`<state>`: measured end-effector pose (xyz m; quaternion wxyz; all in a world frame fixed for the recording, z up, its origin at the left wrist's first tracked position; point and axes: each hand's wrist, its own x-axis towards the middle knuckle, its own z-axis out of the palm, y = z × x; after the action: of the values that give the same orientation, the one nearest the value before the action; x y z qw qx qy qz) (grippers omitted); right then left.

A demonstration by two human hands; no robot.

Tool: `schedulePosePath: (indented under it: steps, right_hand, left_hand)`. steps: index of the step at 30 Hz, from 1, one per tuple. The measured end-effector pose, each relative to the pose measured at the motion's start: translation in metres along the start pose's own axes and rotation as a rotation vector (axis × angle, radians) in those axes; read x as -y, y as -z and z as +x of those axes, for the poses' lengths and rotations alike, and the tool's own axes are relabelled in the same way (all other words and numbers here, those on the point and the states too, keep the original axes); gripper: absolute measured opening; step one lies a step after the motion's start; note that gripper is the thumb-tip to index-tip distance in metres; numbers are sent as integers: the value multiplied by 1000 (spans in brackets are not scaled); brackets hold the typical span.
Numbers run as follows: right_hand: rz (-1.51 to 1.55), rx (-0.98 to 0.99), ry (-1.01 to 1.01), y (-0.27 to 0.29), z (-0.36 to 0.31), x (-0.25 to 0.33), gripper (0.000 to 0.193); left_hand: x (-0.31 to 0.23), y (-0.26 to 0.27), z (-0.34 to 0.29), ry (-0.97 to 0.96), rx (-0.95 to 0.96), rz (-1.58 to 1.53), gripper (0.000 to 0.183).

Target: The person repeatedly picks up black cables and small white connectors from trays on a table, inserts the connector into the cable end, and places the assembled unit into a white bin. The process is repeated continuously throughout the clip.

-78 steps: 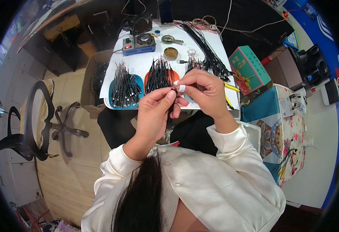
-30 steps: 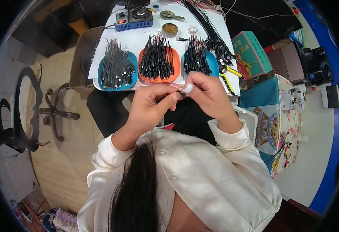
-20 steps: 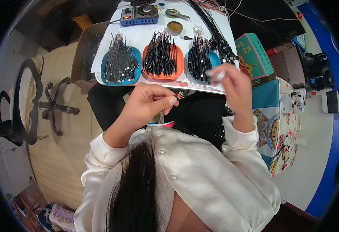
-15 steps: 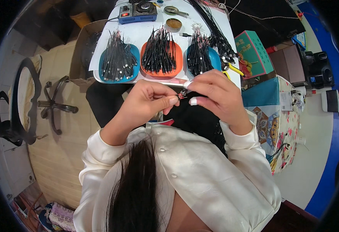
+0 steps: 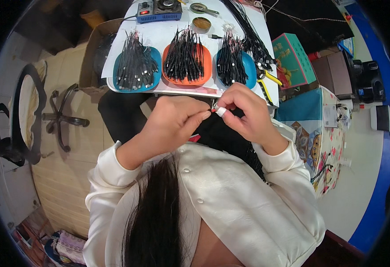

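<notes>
Just in front of the table edge, my left hand [image 5: 170,116] pinches a thin black cable [image 5: 211,110] between thumb and forefinger. Fine wires, some reddish, show at its end. My right hand [image 5: 250,116] has white wraps on its fingertips and presses thumb and finger on those wires, right against the left fingertips. Most of the cable is hidden by the hands and the dark clothing below. Beyond the hands stand a left blue tray [image 5: 155,55], an orange tray [image 5: 207,58] and a right blue tray [image 5: 250,66], each piled with short black cables with connectors.
A blue soldering pot unit [image 5: 159,17] stands at the back of the white table [image 5: 230,20], beside a round tin [image 5: 201,25] of brown paste. A cable bundle [image 5: 255,44] and yellow-handled cutters [image 5: 273,78] lie at right, near a green box [image 5: 295,60]. A cardboard box [image 5: 90,58] stands left.
My right hand has closed from a loose, raised pose and come down onto the wire ends. My left hand has shifted slightly right, its fingers tighter together.
</notes>
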<state>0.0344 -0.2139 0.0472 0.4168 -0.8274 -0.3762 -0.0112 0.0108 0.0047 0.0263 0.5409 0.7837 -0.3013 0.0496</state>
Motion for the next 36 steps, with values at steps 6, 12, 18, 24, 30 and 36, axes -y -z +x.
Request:
schedulePosePath:
  steps: [6, 12, 18, 24, 30, 36]
  right_hand:
    - [1014, 104, -804, -13, -10, -9, 13]
    - [-276, -145, 21, -4, -12, 1, 21]
    - [-385, -98, 335, -4, -4, 0, 22]
    - [-235, -62, 85, -15, -6, -1, 18]
    - [1354, 140, -1010, -25, -22, -11, 19]
    - [391, -38, -458, -12, -19, -1, 15]
  left_hand:
    - [12, -14, -4, -449, -30, 663, 36]
    - [10, -15, -9, 14, -125, 58, 14]
    - [3, -11, -10, 259, -40, -216, 10]
    - [9, -20, -15, 9, -108, 77, 16]
    - [14, -29, -19, -371, -34, 708, 27]
    - [19, -19, -18, 0, -75, 21, 11]
